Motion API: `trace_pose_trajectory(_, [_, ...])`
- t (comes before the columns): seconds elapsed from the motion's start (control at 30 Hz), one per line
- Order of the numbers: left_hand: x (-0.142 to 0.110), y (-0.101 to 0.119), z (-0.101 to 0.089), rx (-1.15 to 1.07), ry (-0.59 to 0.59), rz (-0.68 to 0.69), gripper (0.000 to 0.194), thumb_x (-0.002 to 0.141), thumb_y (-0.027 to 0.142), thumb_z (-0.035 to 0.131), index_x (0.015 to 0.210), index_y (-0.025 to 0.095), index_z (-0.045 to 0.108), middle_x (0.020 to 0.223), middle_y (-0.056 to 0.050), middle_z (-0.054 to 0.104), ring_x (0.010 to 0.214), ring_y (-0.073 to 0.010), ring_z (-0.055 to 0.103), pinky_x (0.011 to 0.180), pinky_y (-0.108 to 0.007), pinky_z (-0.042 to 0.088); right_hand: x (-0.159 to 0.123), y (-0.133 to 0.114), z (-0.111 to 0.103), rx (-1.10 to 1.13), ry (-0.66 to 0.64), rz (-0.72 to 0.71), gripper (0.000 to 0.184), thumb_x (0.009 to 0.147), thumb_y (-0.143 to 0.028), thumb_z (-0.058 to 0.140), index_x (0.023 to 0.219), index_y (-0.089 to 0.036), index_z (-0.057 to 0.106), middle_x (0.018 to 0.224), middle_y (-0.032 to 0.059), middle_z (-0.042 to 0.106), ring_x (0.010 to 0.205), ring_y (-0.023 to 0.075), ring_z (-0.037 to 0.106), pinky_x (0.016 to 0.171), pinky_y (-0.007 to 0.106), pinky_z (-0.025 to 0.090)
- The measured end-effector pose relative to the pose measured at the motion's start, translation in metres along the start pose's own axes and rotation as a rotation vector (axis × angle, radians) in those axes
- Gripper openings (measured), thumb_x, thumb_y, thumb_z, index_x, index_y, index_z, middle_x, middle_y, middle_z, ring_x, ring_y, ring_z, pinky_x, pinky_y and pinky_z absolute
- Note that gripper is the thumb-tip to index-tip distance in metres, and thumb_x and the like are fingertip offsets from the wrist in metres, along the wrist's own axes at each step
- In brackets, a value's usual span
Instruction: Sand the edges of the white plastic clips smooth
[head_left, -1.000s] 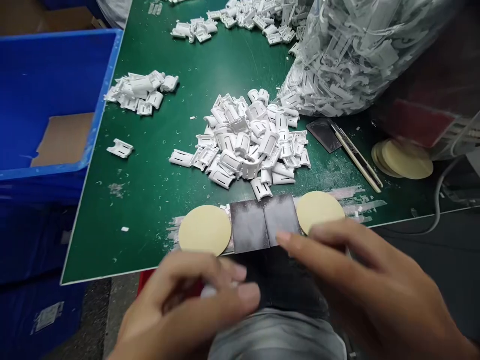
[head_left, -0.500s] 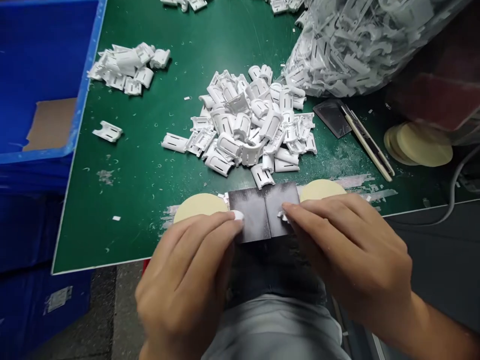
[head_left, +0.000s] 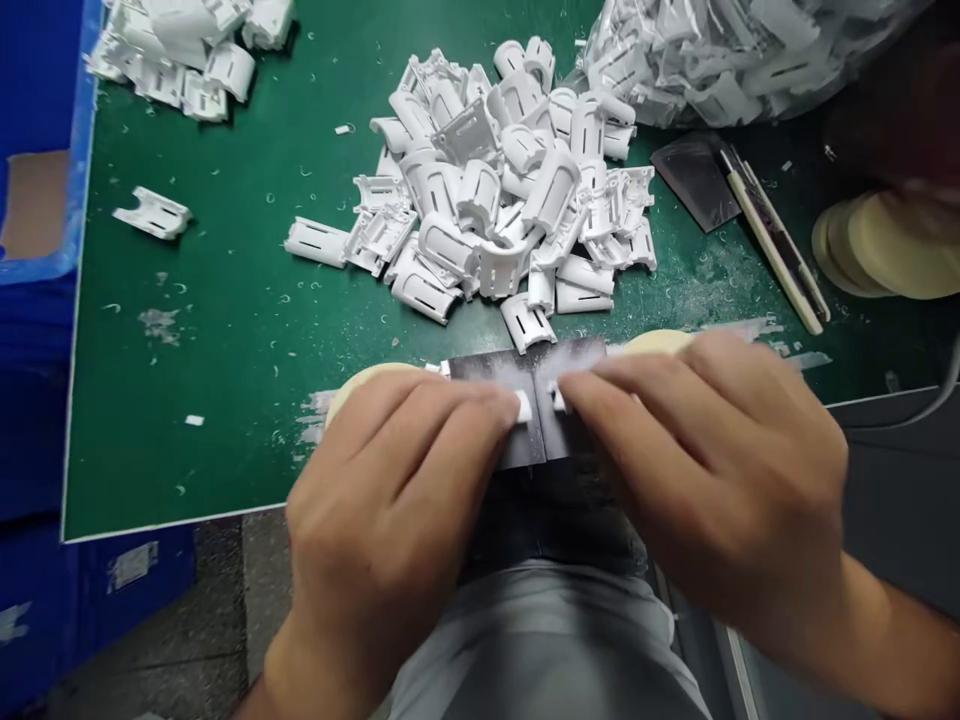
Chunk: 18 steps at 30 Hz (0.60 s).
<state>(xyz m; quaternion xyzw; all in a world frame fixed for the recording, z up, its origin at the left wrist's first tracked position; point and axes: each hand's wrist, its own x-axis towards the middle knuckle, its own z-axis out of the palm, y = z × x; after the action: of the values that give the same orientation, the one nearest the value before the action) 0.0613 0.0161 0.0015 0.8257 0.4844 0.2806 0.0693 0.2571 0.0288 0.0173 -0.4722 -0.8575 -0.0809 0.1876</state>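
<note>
Pinching a small white plastic piece (head_left: 523,406) in my left hand (head_left: 390,500) and another piece (head_left: 559,397) in my right hand (head_left: 712,470), both on two dark sanding pads (head_left: 525,368) at the tabletop (head_left: 187,450) edge. Pieces look light, stiff, probably brittle at thin spots: hold by the solid body, fingertips clear of slots. Pile of white plastic clips (head_left: 480,190) just beyond, knife (head_left: 769,245) to the right.

Hands drawn in to the seam
The left hand (head_left: 382,500) and right hand (head_left: 712,470) have closed up over the dark sheets (head_left: 574,365), each pinching a white plastic piece (head_left: 523,406), now covering more of the cream discs (head_left: 360,385).
</note>
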Motion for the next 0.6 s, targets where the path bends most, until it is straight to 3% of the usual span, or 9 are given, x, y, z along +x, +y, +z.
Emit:
trace_pose_trajectory(0.2, [0.0058,0.0040,-0.0012,0.027,-0.012,-0.023,0.009,0.088,0.009,0.067,0.092,0.017,0.069,0.087,-0.004,0.072,0.086,-0.0185,0.061,0.080,-0.033,0.048,-0.0004,0.0033,-0.0015,0.009,-0.012,0.005,0.016,0.092,-0.016,0.060,0.084,-0.019,0.074,0.068,0.0043,0.065,0.063,0.0196,0.048,0.059,0.036,0.030])
trace_pose_trajectory(0.33, [0.0017,0.0050,-0.0025,-0.032,-0.046,-0.056,0.012,0.089,0.008,0.065,0.097,0.016,0.070,0.091,-0.004,0.074,0.089,-0.0174,0.063,0.086,-0.032,0.050,-0.0036,0.0022,-0.0026,0.078,-0.048,-0.002,0.017,0.093,-0.012,0.057,0.088,-0.016,0.073,0.071,0.0057,0.066,0.065,0.0198,0.051,0.060,0.036,0.031])
trace_pose_trajectory(0.47, [-0.0001,0.0048,-0.0006,0.057,-0.027,-0.074,0.010,0.090,0.012,0.067,0.093,0.020,0.071,0.087,0.000,0.073,0.086,-0.0154,0.062,0.082,-0.030,0.050,-0.0038,0.0046,-0.0004,0.059,-0.024,-0.005,0.017,0.095,-0.019,0.059,0.085,-0.018,0.073,0.071,0.0050,0.066,0.065,0.0196,0.049,0.061,0.036,0.028])
trace_pose_trajectory(0.6, [0.0048,0.0030,0.0030,0.019,-0.019,-0.088,0.011,0.090,0.012,0.066,0.094,0.021,0.070,0.087,0.001,0.073,0.084,-0.0149,0.063,0.083,-0.030,0.050,0.0045,0.0094,0.0031,0.098,-0.038,-0.005,0.019,0.094,-0.013,0.057,0.083,-0.017,0.072,0.070,0.0057,0.065,0.066,0.0199,0.050,0.061,0.036,0.030])
